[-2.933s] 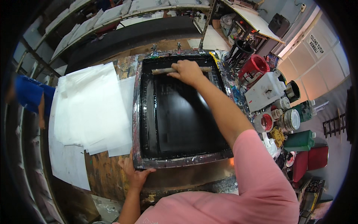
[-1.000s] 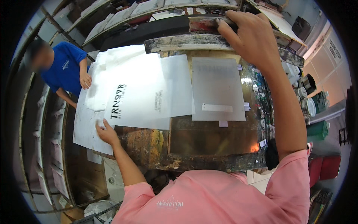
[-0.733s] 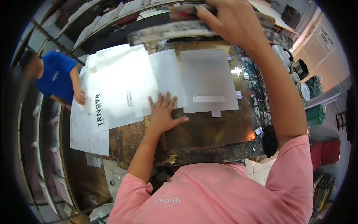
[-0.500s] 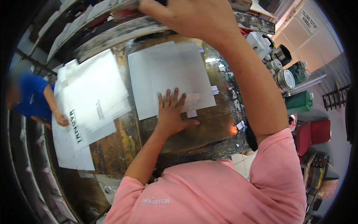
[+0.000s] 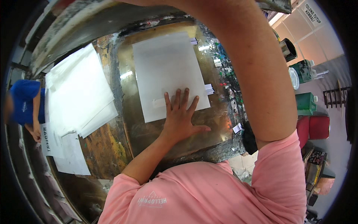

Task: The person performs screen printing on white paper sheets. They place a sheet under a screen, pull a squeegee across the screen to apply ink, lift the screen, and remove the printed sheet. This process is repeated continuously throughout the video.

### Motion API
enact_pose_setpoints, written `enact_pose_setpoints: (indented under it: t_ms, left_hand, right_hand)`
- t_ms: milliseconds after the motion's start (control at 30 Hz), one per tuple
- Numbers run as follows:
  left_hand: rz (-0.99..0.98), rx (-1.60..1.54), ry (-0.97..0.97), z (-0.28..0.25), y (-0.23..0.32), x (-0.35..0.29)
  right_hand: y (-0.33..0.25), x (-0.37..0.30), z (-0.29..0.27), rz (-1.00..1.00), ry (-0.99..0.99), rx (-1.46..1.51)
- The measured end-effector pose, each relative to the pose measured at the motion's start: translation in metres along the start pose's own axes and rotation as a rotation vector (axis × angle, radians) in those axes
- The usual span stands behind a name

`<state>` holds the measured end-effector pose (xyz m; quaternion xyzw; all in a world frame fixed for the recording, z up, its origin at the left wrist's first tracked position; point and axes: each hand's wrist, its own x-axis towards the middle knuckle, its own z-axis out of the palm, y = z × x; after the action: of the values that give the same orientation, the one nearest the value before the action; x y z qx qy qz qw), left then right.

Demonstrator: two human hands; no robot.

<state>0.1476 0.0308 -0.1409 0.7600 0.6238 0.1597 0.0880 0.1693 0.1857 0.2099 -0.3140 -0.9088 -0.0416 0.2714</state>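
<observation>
- Since half a second ago, the left hand (image 5: 181, 118) has stayed spread flat on the sheet's (image 5: 167, 72) lower edge, while the view has closed in.
- The sheet lies on the ink-stained table (image 5: 209, 123), right of a paper stack (image 5: 76, 93).
- The right arm (image 5: 257, 74) reaches up out of view; its hand's state cannot be told.

A white rectangular sign (image 5: 312, 12) with dark lettering is seen on the wall, top right. A green lidded container (image 5: 307, 103) stands right of the surface, a red one (image 5: 315, 127) just below it. Dark lettering is carried by a printed white sheet (image 5: 47, 140) at far left.
</observation>
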Motion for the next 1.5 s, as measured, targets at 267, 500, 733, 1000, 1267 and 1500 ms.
enact_pose_setpoints:
  t_ms: [267, 500, 733, 1000, 1267, 1500]
  left_hand:
    - [0.032, 0.06, 0.061, 0.01, 0.001, -0.007]
    - [-0.567, -0.908, 0.81, -0.143, -0.055, -0.039]
    - [-0.551, -0.786, 0.613, -0.111, -0.087, -0.135]
    - [-0.535, 0.104, 0.426, -0.053, -0.112, -0.167]
    - [-0.491, 0.182, 0.395, -0.052, -0.117, -0.168]
    - [-0.57, 0.09, 0.395, -0.055, -0.11, -0.173]
  right_hand:
    - [0.004, -0.008, 0.01, -0.14, 0.122, 0.0]
    - [-0.004, -0.056, 0.041, -0.115, 0.27, -0.052]
    - [0.003, -0.206, 0.12, -0.282, -0.313, 0.044]
    - [-0.024, -0.28, 0.183, -0.051, -0.396, 0.214]
    - [0.048, -0.175, 0.291, -0.111, -0.161, 0.146]
    - [0.122, -0.019, 0.324, -0.137, -0.44, 0.117]
